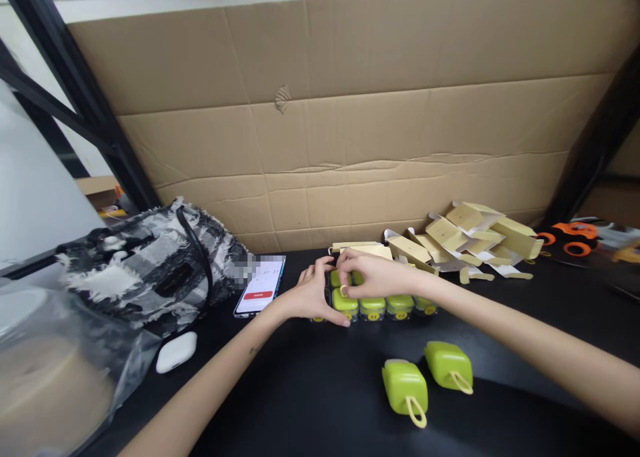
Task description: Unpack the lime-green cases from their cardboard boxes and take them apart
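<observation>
I have both hands on the row of small green cases (380,305) that stands at mid-table, just in front of the cardboard backdrop (350,130). My left hand (313,297) cups the left end of the row, fingers curled around it and thumb low against the nearest case, as I judge it to keep the row from sliding. My right hand (373,275) comes over the top from the right, fingertips pinched together on something at the left part of the row; what exactly sits between the fingers is hidden, most likely the loop or lid of one case.

The cases in the row stand touching one another, yellow marks facing me, which reads as a deliberate line-up.

Two loose green cases (427,377) lie nearer to me, well apart from the row, on their sides with their pale loops pointing toward me.

Far right of the row, a heap of flat and half-folded tan cartons (470,240) lies against the backdrop.

Left of my left hand lies a phone (261,287), screen up and lit. Nearer and further left: a white earbud case (176,351), a black-and-white fabric bag (150,263), and a clear plastic bag (55,370). Orange rings (570,238) sit at the far right edge.
</observation>
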The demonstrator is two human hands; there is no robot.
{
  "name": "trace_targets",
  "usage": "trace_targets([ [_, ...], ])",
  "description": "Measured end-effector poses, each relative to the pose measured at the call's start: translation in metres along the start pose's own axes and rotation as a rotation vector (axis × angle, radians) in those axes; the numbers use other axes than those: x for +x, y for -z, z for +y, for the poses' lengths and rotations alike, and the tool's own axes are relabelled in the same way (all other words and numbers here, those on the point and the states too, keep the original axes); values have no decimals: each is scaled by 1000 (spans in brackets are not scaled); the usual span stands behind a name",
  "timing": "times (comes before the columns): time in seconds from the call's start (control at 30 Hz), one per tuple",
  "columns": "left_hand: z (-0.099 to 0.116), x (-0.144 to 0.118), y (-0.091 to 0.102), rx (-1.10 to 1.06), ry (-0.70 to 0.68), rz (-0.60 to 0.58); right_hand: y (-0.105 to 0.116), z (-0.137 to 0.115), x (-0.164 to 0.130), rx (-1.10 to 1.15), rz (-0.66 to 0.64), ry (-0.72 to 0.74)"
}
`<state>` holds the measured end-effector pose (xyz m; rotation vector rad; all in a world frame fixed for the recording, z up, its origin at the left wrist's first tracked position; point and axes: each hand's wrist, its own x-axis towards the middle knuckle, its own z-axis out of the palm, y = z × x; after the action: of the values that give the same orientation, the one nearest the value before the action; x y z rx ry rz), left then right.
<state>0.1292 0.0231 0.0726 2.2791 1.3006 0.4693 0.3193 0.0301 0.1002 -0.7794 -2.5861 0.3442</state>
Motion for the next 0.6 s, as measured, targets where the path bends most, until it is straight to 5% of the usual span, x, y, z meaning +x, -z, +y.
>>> trace_targets([
  [0.4, -1, 1, -2, 48, -2, 1, 2, -14, -16, 81, 258, -99],
  [0.6, -3, 2, -4, 70, -16, 18, 18, -35, -45, 47, 31, -12],
])
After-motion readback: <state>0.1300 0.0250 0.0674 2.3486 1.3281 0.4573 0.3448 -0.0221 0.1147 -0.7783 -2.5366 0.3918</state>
